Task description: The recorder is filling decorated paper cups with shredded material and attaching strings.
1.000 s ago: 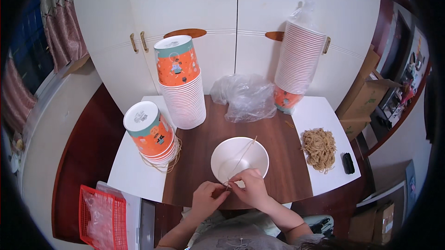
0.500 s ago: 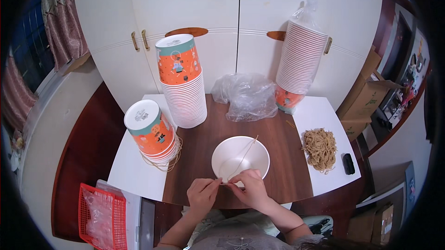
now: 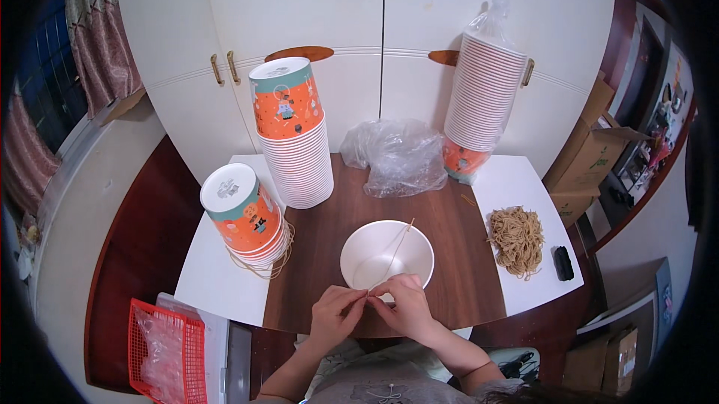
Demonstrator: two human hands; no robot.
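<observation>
A white paper bucket (image 3: 350, 262) stands mouth up near the table's front edge. A thin tan cord (image 3: 398, 245) runs from its far rim across the mouth to my fingers at the near rim. My left hand (image 3: 335, 317) pinches the cord, thumb against fingertips. Right beside it, my right hand (image 3: 408, 308) pinches the cord too, and the fingertips of both hands nearly meet. The cord's near end is mostly hidden by my fingers. A tangled heap of tan cords (image 3: 517, 242) lies on the white right side of the table.
At left stand a short upturned bucket stack (image 3: 243, 213) with cord loops round its base and a taller stack (image 3: 296, 161). Further back are a crumpled clear plastic bag (image 3: 397, 157) and a bagged bucket stack (image 3: 485, 93). A black object (image 3: 563, 263) lies right of the cords.
My left hand has shifted slightly right and up, bringing its fingertips against those of my right hand. The bucket and the cord across it stay nearly as they were.
</observation>
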